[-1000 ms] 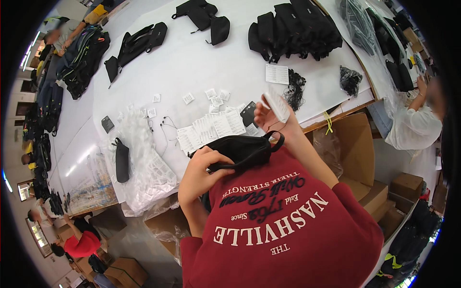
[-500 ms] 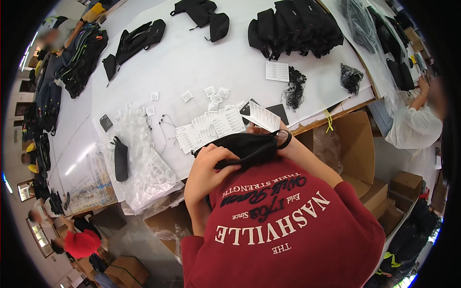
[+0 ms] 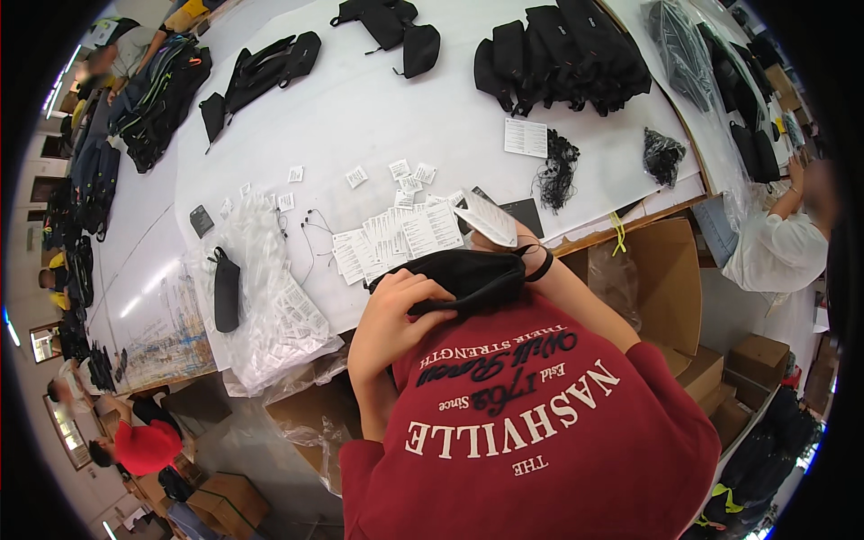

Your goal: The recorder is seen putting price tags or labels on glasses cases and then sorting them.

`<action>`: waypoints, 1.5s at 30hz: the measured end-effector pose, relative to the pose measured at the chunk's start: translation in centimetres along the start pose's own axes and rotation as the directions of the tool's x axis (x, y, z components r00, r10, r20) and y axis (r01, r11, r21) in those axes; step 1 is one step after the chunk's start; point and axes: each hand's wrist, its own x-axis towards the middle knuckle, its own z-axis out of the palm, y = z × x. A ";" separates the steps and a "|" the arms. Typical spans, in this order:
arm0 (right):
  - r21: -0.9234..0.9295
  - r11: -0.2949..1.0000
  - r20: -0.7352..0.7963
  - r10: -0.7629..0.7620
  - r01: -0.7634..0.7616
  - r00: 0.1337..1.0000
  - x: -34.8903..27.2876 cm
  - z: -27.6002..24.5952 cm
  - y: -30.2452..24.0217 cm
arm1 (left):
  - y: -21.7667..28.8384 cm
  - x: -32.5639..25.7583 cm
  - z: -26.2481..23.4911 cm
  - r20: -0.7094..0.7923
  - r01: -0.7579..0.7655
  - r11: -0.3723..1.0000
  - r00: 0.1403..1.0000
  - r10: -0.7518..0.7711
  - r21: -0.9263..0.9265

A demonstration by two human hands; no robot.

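Note:
Close against my body I hold a black zip pouch point(image 3: 477, 274), its mouth parted toward me. My left hand point(image 3: 400, 310) pinches the pouch's near edge between thumb and fingers. On the far side, my right hand point(image 3: 504, 245) grips a white printed tag point(image 3: 487, 219), slightly blurred; some of its fingers are hidden behind the pouch. The pouch's black wrist loop point(image 3: 539, 262) lies by my right wrist. Just beyond the pouch, several white printed tags point(image 3: 387, 241) fan across the white table point(image 3: 297, 121).
Black pouches point(image 3: 562, 58) are heaped at the far right, with tangled black cords point(image 3: 558, 171) nearer. At left, one dark pouch point(image 3: 226, 292) lies on a clear plastic bag point(image 3: 279, 315) of labels. An open carton point(image 3: 661, 279) stands right of me. Co-workers point(image 3: 778, 243) are at both sides.
The white tag in my right hand has tipped down toward the pouch, its face turning more edge-on. My left hand keeps its grip. The whole view has shifted slightly.

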 end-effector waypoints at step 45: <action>-0.658 -0.732 0.197 -0.394 -0.177 0.898 0.0 6.6 -1.0 | -1.1 3.8 1.5 -0.086 -0.015 0.919 0.995 0.053 0.394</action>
